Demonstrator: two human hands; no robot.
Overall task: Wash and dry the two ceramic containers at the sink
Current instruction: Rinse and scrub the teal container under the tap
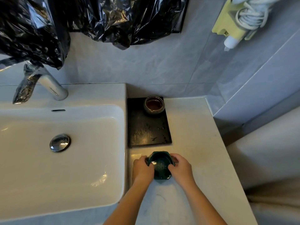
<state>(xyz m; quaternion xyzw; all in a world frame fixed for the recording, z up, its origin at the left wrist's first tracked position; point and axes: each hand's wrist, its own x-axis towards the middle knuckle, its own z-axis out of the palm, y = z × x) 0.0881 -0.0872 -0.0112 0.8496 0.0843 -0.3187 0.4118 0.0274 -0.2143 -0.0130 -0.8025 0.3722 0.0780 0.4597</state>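
A dark green angular ceramic container [161,166] is on the white counter just right of the sink, its opening facing up. My left hand [142,168] grips its left rim, thumb over the edge. My right hand [180,168] grips its right rim the same way. A round brown ceramic cup [154,105] stands upright at the far end of a black tray [146,133], apart from both hands. The white sink basin [40,168] lies to the left with a chrome drain plug [60,142].
A chrome tap [48,83] stands behind the basin, partly under black plastic sheeting [65,21]. A hair dryer in a yellow-green wall holder [240,21] hangs at the top right. The counter [203,135] ends at a tiled wall on the right.
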